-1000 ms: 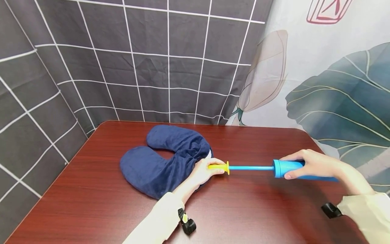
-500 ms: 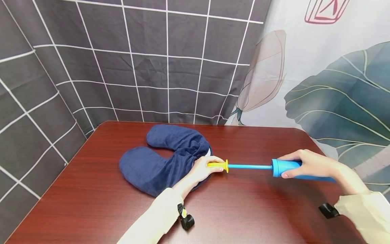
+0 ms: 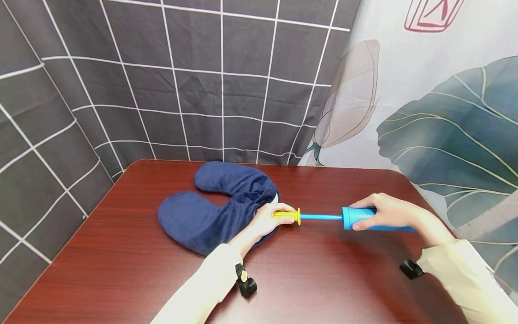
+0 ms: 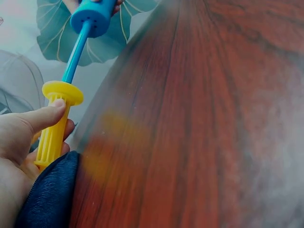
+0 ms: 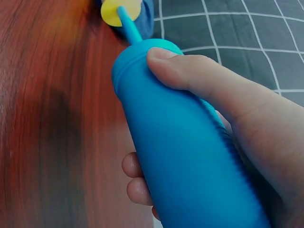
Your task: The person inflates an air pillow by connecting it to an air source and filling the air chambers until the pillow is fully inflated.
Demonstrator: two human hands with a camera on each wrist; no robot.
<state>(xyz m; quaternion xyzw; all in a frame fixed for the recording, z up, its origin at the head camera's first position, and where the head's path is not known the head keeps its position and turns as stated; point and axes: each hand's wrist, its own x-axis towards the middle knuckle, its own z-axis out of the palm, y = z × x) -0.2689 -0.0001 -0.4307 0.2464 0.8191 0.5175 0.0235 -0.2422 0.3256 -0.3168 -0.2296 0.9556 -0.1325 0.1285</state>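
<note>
A blue hand pump [image 5: 175,133] with a yellow handle [image 4: 53,137] is stretched sideways between both hands. My left hand [image 3: 268,221] grips the handle, its thumb lying along the yellow grip below the flange. Around the blue barrel, near its rod end, my right hand [image 3: 384,211] is wrapped; the right wrist view shows the thumb on top and fingertips beneath. Part of the blue rod [image 3: 321,217] shows between flange and barrel. A navy U-shaped neck pillow [image 3: 194,220] lies under and beside the left hand, its zipped edge near the handle. The pump's far end is hidden.
The reddish-brown wooden table [image 3: 307,274] stretches beneath both arms. Grey cloth with white grid lines [image 3: 194,90] hangs behind and to the left. A white curtain with large leaf prints [image 3: 453,126] hangs at the right. Each wrist wears a small black camera.
My right hand has moved left with the barrel, so less of the rod shows. The left hand stays on the handle at nearly the same place.
</note>
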